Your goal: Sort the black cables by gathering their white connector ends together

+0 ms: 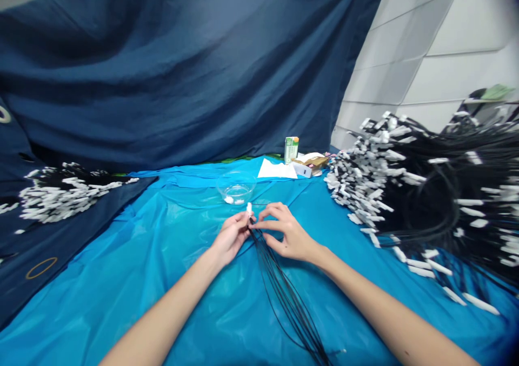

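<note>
Head view: both hands met at the middle of a table covered by a blue sheet (170, 279). The left hand (231, 239) had its fingers closed around the top end of a bundle of thin black cords (284, 290). The right hand (286, 233) pinched the same end from the other side, thumb and forefinger touching the cords. A small white cap (249, 208) stood upright just above the fingertips, at the tip of the bundle. The cords ran from the hands down toward the lower edge of the frame, lying on the sheet between the forearms. A clear bowl (236, 186) sat just beyond the hands, with a few white pieces inside. A large heap (425, 193) of white-tipped black cords lay to the right, and a smaller pile (60, 193) to the far left. A green carton (291, 149) stood at the back, near a dark blue drape (182, 74).
</note>
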`<state>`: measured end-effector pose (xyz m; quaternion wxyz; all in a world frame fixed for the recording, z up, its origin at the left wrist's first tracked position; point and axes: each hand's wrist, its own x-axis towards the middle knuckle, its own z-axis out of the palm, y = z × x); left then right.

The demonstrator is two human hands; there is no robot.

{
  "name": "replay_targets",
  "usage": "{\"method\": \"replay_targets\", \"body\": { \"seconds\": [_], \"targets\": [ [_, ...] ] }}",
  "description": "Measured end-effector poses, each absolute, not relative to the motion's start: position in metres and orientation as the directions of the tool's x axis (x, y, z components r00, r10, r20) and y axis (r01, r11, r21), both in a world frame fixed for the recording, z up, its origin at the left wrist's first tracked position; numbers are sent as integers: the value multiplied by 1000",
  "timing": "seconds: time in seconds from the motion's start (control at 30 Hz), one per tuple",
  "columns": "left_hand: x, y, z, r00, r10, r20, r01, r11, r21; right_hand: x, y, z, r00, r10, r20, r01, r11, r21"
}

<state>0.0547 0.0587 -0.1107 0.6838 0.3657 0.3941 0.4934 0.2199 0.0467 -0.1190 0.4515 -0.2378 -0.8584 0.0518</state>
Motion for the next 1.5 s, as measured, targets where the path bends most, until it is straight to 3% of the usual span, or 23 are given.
{"method": "replay_targets", "body": {
  "seconds": [0.57,1.0,1.5],
  "targets": [
    [54,59,-111,198,961,-193,-390,258,884,220,48,-120,-498,448,742,413,875,-252],
    [52,61,-116,231,957,-173,-396,255,882,220,51,-120,-532,301,791,498,867,4],
    [50,64,-121,247,952,-179,-395,267,879,218,56,-127,-532,190,825,515,846,137]
  ]
}}
